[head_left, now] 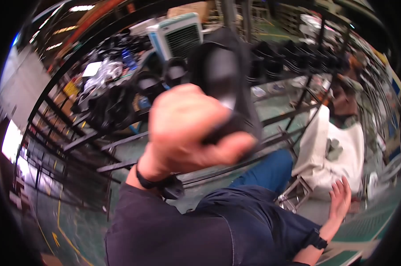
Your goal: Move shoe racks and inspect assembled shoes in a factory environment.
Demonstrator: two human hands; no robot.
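Raised in front of me, my left hand is wrapped round the near end of a black shoe, blurred by motion. The shoe's opening and grey inside face me. A dark band circles my left wrist. Low on the right, my right hand has its fingers stretched out and holds nothing. It is nearest to a cream cloth with a grey-green patch. Beyond the held shoe, several black shoes stand in a row on a dark metal rack; more black shoes sit to the left.
A white and grey air cooler stands behind the rack. Clear plastic wrap and mixed items lie at the back left. Near my legs is a metal-framed stool. The green floor bears yellow lines.
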